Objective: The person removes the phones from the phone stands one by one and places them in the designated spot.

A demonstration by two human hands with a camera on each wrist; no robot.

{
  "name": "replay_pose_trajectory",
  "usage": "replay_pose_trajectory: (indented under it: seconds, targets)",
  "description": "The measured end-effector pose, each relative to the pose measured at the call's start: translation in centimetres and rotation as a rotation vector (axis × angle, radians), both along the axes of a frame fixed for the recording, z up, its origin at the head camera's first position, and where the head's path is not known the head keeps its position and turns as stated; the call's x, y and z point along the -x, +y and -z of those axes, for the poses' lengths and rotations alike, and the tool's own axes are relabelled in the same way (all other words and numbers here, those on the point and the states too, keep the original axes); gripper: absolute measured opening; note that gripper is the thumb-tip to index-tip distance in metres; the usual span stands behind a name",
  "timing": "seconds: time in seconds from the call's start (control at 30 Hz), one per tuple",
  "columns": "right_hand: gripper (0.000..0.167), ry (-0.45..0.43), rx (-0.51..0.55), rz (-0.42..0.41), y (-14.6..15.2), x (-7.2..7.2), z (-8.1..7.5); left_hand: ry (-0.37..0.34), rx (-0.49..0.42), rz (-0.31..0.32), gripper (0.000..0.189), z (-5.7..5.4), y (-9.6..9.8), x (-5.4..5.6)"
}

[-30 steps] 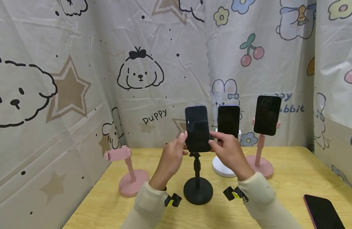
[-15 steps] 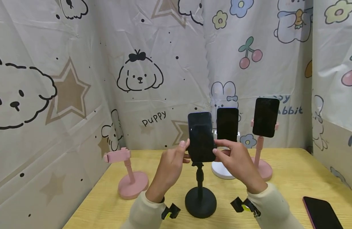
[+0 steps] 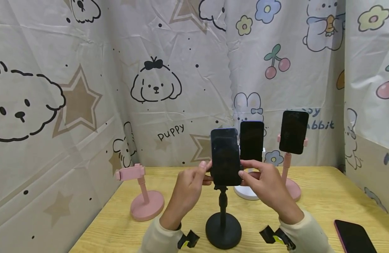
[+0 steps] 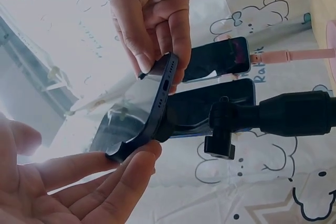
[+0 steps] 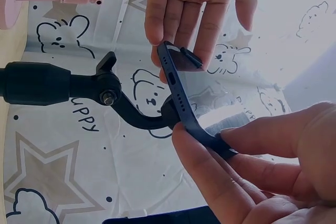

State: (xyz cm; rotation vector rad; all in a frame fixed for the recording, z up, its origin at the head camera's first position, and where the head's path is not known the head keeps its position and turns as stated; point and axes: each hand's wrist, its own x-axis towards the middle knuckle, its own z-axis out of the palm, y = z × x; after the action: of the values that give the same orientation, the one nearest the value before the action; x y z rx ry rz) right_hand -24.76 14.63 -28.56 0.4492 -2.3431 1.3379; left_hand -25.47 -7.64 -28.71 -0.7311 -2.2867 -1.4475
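Observation:
A dark phone [image 3: 225, 156] sits upright in the clamp of a black phone stand [image 3: 223, 230] at the middle of the table. To its left, my left hand [image 3: 187, 188] touches the clamp and the phone's edge; in the left wrist view its fingers [image 4: 79, 169] lie straight and the thumb stands off. On the other side my right hand [image 3: 268, 184] pinches the clamp at the phone's edge, thumb in front, fingers behind. The right wrist view shows the phone's bottom edge [image 5: 176, 85] and the stand's bent neck [image 5: 139, 119].
Behind stand a white stand [image 3: 246, 193] bearing a phone [image 3: 252, 140] and a pink stand [image 3: 292, 189] bearing another phone [image 3: 294, 131]. A pink stand with no phone [image 3: 147, 205] is at left. One more phone [image 3: 355, 237] lies flat at front right.
The black stand and its phone have come nearer to me and slightly right across the table, both hands moving with them. The other stands keep their places.

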Motion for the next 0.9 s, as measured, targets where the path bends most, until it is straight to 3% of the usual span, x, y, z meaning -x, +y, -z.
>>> replay_pose_trajectory:
  seconds: [0.37,0.9]
  targets:
    - [0.035,0.027,-0.009,-0.007,0.1,-0.5,0.1,0.065,0.037,-0.002,0.039,0.2,-0.5,-0.1]
    - [0.032,-0.056,0.020,-0.126,0.8,-1.5,-0.7,0.031,-0.021,0.086,0.029,0.0,-0.8,-0.1]
